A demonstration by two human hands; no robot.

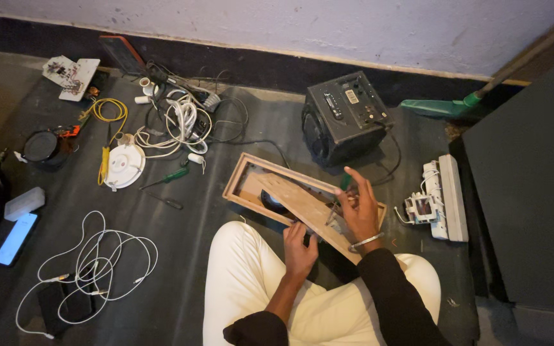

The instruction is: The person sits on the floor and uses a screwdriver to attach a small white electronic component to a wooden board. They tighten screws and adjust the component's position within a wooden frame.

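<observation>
A long open wooden box (242, 174) lies on the dark floor in front of my knees. A flat wooden panel (302, 204) rests slanted across it. My left hand (299, 248) grips the panel's near edge. My right hand (359, 204) holds a green-handled screwdriver (344, 184) against the panel's right side; a metal bangle sits on that wrist. A dark round part (273, 200) shows inside the box under the panel.
A black speaker box (344, 116) stands behind. A white power strip (447, 195) lies at right beside a dark cabinet (527, 186). Tangled white and black cables (181, 122), a round white fitting (125, 165), a second green screwdriver (169, 177), a white cable loop (97, 263) and a lit phone (15, 238) lie at left.
</observation>
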